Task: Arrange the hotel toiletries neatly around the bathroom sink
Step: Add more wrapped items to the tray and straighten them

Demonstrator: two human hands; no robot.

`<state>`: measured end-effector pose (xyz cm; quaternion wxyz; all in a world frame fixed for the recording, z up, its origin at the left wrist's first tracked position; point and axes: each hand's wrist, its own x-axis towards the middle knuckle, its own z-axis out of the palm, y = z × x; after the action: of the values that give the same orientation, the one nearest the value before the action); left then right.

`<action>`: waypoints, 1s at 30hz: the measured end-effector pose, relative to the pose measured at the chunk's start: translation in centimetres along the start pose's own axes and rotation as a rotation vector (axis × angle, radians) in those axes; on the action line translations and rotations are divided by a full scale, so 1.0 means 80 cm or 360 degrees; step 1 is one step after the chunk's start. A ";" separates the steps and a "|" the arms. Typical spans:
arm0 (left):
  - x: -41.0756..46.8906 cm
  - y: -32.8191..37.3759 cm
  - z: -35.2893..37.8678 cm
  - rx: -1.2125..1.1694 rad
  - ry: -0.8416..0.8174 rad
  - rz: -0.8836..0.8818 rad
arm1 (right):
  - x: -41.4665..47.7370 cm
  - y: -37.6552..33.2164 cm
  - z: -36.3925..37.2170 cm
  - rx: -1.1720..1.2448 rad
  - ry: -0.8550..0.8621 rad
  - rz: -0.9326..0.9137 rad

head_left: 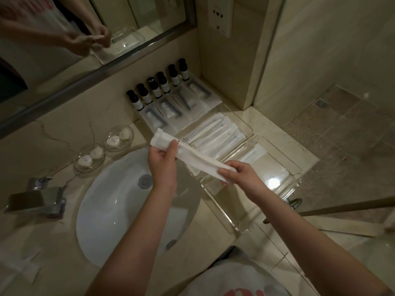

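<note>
Both my hands grip 1 long white paper packet point(193, 153). My left hand point(162, 155) pinches its far end and my right hand point(237, 175) pinches its near end, so it hangs slanted over the sink point(111, 206) rim and the edge of the trays.

Just beyond my right hand, the nearer clear tray point(277, 167) on the counter point(263, 115) holds only 1 flat sachet point(255, 154). The farther clear tray point(239, 118) carries a tidy row of white sachets point(215, 135). Behind that lie flat packs with small tubes point(168, 110), and 6 dark-capped bottles point(158, 86) line the wall.

I judge I am mid-placement, straightening this packet before laying it down. Next I need to lower it flat into a tray, parallel to the other sachets, and let go without nudging the row.
</note>
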<state>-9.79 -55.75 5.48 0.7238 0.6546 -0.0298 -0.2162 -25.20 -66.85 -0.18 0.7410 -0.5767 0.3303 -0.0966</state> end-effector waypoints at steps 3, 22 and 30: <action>0.000 0.001 -0.004 -0.0074 -0.0007 -0.0050 | 0.002 -0.001 -0.014 0.0146 0.0223 0.0026; -0.046 -0.083 0.016 0.1862 -0.0988 0.0159 | -0.008 -0.031 -0.121 0.0074 0.0985 0.0124; -0.057 -0.114 0.018 0.2431 -0.1246 0.0538 | 0.025 0.012 -0.101 -0.0393 0.1133 0.0382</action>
<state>-16.90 -55.94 -2.00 0.0473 0.8260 -0.5096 -0.2363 -28.75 -74.01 -2.78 0.5112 -0.5492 0.6408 -0.1627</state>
